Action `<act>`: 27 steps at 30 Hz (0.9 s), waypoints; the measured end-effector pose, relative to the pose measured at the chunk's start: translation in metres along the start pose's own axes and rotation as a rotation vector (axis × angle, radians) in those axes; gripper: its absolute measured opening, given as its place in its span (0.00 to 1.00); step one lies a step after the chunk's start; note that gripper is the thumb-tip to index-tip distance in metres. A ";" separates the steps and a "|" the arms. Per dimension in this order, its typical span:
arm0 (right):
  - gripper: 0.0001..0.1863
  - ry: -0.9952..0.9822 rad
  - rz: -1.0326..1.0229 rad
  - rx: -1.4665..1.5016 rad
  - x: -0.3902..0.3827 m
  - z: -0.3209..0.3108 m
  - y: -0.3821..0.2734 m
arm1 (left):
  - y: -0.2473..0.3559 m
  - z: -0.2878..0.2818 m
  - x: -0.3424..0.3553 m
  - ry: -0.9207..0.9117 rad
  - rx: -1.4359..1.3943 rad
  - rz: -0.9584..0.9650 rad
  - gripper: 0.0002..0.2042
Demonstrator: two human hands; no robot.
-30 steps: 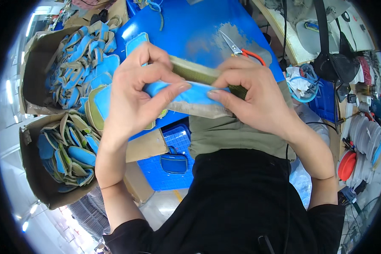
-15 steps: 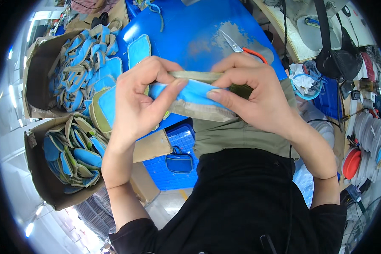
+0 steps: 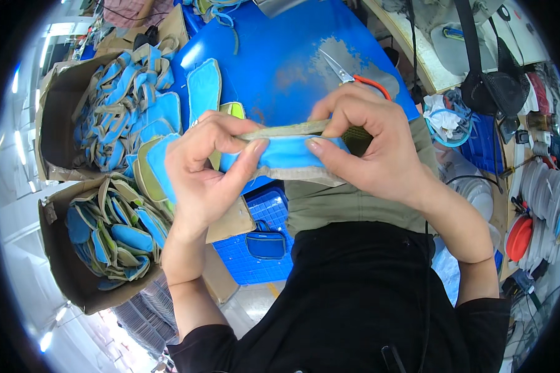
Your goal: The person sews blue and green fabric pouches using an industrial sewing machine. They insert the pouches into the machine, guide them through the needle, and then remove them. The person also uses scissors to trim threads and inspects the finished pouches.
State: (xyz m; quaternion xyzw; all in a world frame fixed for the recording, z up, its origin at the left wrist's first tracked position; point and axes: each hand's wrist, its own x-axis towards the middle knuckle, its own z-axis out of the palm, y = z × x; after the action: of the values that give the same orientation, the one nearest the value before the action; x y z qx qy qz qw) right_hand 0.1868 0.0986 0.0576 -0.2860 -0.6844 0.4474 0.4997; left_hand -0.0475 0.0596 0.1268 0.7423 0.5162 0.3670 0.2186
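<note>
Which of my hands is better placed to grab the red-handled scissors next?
Your right hand, probably: in this view it appears just below the red-handled scissors, while your left hand is farther away. Both pinch the blue fabric piece, so the right would need to let go first.

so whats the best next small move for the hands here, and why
Probably ease both thumbs outward along the soft blue fabric piece with beige edging, keeping the grip light, to smooth it evenly. The bare left hand and bare right hand both pinch it, and their thumbs sit apart, leaving a blue stretch between them uncovered.
</note>
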 end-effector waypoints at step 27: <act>0.17 -0.065 -0.026 0.029 -0.006 -0.009 -0.038 | 0.045 -0.017 -0.009 0.021 0.057 0.178 0.12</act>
State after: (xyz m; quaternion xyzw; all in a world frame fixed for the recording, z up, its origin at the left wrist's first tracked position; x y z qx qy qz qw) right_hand 0.1991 0.0799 0.0900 -0.2550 -0.6973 0.4596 0.4873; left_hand -0.0351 0.0340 0.1662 0.7873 0.4607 0.3780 0.1586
